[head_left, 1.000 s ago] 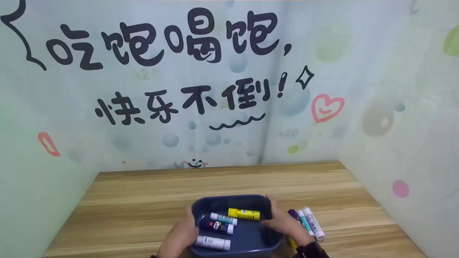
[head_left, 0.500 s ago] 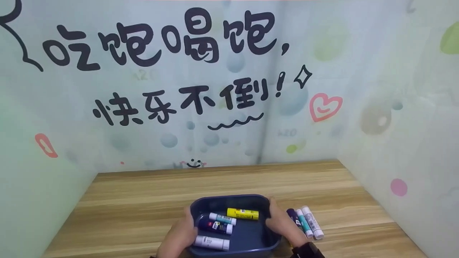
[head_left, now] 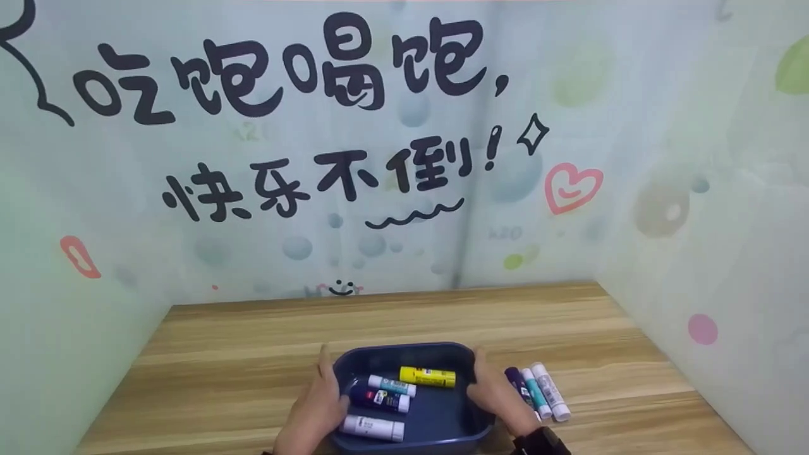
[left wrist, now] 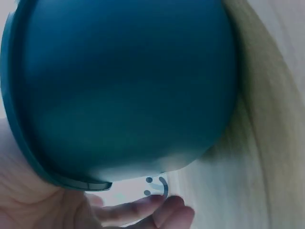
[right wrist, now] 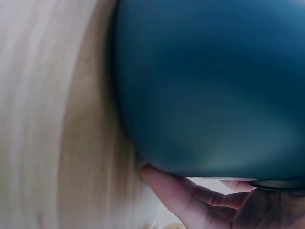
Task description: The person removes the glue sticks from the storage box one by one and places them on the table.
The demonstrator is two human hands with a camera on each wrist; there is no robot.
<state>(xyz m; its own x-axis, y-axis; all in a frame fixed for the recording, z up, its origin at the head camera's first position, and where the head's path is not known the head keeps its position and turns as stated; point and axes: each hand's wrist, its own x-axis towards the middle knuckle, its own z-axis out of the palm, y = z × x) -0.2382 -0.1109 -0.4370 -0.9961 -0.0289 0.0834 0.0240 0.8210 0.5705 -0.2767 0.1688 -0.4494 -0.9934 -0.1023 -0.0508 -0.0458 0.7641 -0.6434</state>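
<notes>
A dark blue plastic box (head_left: 445,436) with rounded corners sits on the wooden table. Inside it lie a yellow glue stick (head_left: 427,377), a teal-and-white one (head_left: 392,385), a dark purple one (head_left: 380,400) and a white one (head_left: 371,428). At the box's left side is my left hand (head_left: 314,404), its thumb by the rim; the left wrist view shows its fingers (left wrist: 138,210) extended away from the outer wall. My right hand (head_left: 499,395) grips the right side, thumb over the rim. In the right wrist view a fingertip (right wrist: 155,176) touches the outer wall.
Right of the box, several more glue sticks lie side by side on the table (head_left: 253,360): a dark purple one (head_left: 519,382), a teal-and-white one (head_left: 537,393) and a white one (head_left: 551,392). Printed wall sheets (head_left: 404,253) enclose the table's back and sides.
My left fingers have straightened and lifted off the box's side. The right hand has shifted slightly against the rim, covering the yellow thing near its wrist. The box stays put.
</notes>
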